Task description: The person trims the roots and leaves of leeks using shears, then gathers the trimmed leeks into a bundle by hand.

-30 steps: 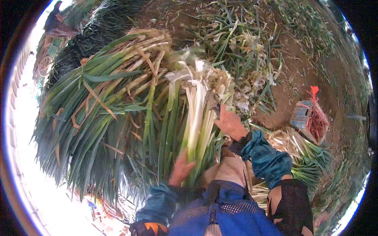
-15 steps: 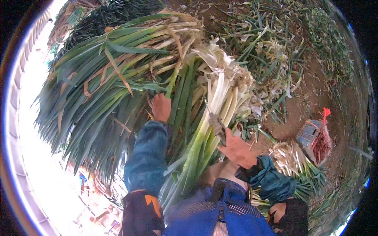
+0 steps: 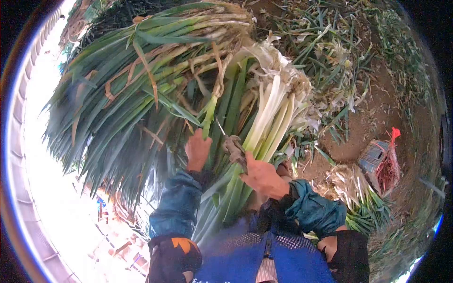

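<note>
Head view: left hand is up among the green leaves of the leek pile. Fingers curled in, grip hidden, so can't tell if they hold a stalk. Right hand is closed on a grey tool that sticks out above the fingertips. White leek bundle sits just beyond the right fingers, touching them. Basket is well off to their right on the soil.

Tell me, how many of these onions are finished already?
Done: a bunch of clean white stalks lies in front, another bundle to the right, peelings scattered on the soil. In hand: the left hand grips a green stalk; the right hand holds a small tool. Left: the big untrimmed pile.
</note>
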`<state>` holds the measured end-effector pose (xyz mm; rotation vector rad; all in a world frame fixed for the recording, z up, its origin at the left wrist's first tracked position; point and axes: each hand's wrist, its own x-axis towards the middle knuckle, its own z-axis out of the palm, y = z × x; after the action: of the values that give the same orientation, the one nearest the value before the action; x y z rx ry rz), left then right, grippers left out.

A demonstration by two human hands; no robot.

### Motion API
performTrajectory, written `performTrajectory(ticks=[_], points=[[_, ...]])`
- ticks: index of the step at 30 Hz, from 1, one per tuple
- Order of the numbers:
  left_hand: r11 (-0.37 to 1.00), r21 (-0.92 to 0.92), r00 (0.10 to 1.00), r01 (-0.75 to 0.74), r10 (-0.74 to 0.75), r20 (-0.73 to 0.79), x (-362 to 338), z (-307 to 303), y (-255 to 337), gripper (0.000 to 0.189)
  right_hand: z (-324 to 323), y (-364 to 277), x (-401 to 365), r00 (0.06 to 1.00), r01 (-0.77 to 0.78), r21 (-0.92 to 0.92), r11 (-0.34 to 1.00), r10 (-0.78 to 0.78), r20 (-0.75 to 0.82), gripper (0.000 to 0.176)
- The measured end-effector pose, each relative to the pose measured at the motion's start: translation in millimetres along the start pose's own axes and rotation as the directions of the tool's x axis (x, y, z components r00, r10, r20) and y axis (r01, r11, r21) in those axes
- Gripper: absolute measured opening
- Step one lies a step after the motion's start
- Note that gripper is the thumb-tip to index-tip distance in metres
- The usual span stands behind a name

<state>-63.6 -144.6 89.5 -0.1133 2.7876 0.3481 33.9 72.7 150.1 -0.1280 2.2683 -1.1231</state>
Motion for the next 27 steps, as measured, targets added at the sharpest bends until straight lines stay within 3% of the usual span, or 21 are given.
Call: performTrajectory(ticks=[3, 6, 7, 9, 11, 14, 17, 20, 21, 22, 24, 26, 27], points=[[0.986, -0.147, 0.996, 0.075, -0.068, 0.055, -27.7, 3.0, -6.8, 0.03, -0.8, -14.2, -8.1, 0.993, -0.052, -0.002, 0.999, 0.052, 0.108, 0.067], [0.986, -0.14, 0.993, 0.084, -0.071, 0.098, -55.9, 2.8, -1.0, 0.03, -8.3, -23.4, -18.6, 0.977, -0.156, -0.023, 0.987, 0.158, 0.141, 0.069], [0.984, -0.123, 0.984, 0.128, -0.11, 0.143, -66.8, 12.9, -0.4, 0.031, -11.5, -23.7, -22.1, 0.97, -0.196, -0.035, 0.98, 0.199, 0.139, 0.069], [0.948, -0.273, 0.983, 0.162, -0.13, 0.133, -96.5, 76.1, -24.7, 0.031, -15.3, -19.4, -32.5, 0.971, -0.175, -0.066, 0.982, 0.183, 0.155, 0.069], [0.983, -0.184, 0.997, 0.027, -0.014, 0.069, -114.4, 45.3, 10.9, 0.03, -14.1, -8.7, -48.8, 0.967, -0.135, -0.091, 0.987, 0.151, 0.204, 0.069], [0.989, -0.134, 0.998, -0.061, 0.063, 0.011, -115.5, 55.5, 18.3, 0.029, -7.6, -1.4, -66.7, 0.976, -0.116, -0.148, 0.982, 0.141, 0.168, 0.068], [0.999, 0.006, 0.976, -0.038, 0.036, 0.215, -111.6, 40.3, 25.3, 0.026, -8.0, 14.5, -54.0, 0.959, -0.242, -0.192, 0.951, 0.264, 0.102, 0.061], [0.969, 0.213, 0.965, -0.128, 0.072, 0.253, -103.7, 12.9, 29.1, 0.026, -15.9, 24.2, -37.8, 0.988, -0.153, -0.107, 0.982, 0.15, -0.032, 0.058], [0.953, 0.283, 0.967, -0.111, 0.037, 0.253, -95.9, 3.1, 35.8, 0.028, -18.6, 21.8, -37.5, 0.986, -0.163, -0.139, 0.977, 0.164, -0.004, 0.057], [0.95, 0.243, 0.976, -0.197, 0.168, 0.136, -82.8, -1.2, 37.7, 0.028, -18.0, 22.2, -37.5, 0.988, -0.154, -0.142, 0.978, 0.156, -0.002, 0.058], [0.908, 0.185, 0.909, -0.375, 0.4, -0.121, -49.9, -8.1, 42.8, 0.028, -19.4, 23.6, -38.0, 0.991, -0.135, -0.161, 0.978, 0.137, 0.001, 0.061], [0.901, 0.254, 0.865, -0.352, 0.417, -0.278, -5.9, 13.5, 48.1, 0.019, -19.8, 26.0, -40.9, 0.994, -0.103, -0.113, 0.988, 0.099, -0.035, 0.063], [0.923, 0.252, 0.889, -0.29, 0.357, -0.285, 8.8, 32.1, 44.6, 0.019, -19.4, 28.5, -42.8, 0.995, -0.085, -0.09, 0.992, 0.08, -0.054, 0.063]])
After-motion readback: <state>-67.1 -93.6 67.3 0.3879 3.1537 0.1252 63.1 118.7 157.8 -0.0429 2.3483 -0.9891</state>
